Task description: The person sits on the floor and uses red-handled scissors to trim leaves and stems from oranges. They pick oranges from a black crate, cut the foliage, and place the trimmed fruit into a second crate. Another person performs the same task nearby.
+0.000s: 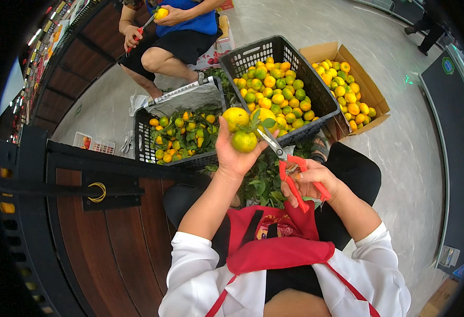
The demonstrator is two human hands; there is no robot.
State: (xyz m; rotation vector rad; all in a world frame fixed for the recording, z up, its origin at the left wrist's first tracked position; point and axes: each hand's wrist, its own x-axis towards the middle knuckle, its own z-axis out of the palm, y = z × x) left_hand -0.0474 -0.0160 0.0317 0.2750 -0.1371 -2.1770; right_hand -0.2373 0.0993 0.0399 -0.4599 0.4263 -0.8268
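Observation:
A cluster of three yellow-green mandarins (244, 141) with green leaves rests in my left hand (232, 158), palm up with the fingers mostly behind the fruit. My right hand (315, 178) grips the red handles of a pair of pruning shears (281, 154). The shears' metal blades reach the stem and leaves between the mandarins; whether they are closed on the stem is hard to see. Below my hands lies a heap of cut leaves (263, 186) on the floor between my legs. A red apron (279, 253) covers my lap.
A black plastic crate (315, 95) of loose mandarins stands ahead, beside a cardboard box (368, 91) of more. Leafy mandarins fill another crate (139, 134) at left. Across from me, a seated person (184, 23) holds a mandarin and red-handled shears. A wood-panelled stand (97, 237) borders my left.

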